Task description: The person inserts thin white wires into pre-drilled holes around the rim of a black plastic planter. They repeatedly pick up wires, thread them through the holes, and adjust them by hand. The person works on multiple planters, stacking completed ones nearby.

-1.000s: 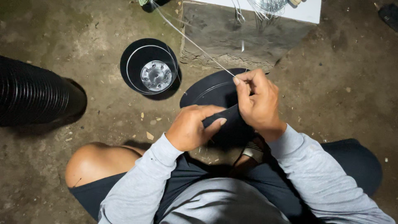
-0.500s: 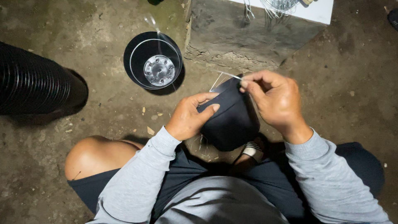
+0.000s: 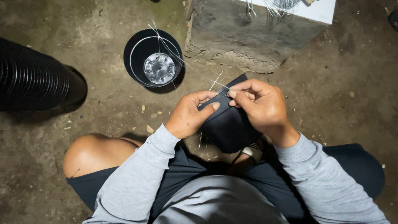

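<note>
My left hand [image 3: 188, 116] grips the left rim of a small black plastic pot [image 3: 230, 122] held over my lap. At the pot's top edge the fingers of my right hand [image 3: 257, 105] pinch a thin silvery wire [image 3: 215, 83]. Short wire ends stick up from the rim between the two hands. The pot is tilted, its rim turned away from me.
A black pot with a wire ring and a round metal disc inside [image 3: 154, 60] stands on the dirt floor ahead left. A stack of ribbed black pots [image 3: 35, 81] lies at the left. A concrete block [image 3: 248, 35] with wire bundles on a white sheet [image 3: 321, 10] sits ahead.
The long wire running up to the block has gone; only short ends show at the rim. Both hands and the pot have shifted slightly lower and closer together.
</note>
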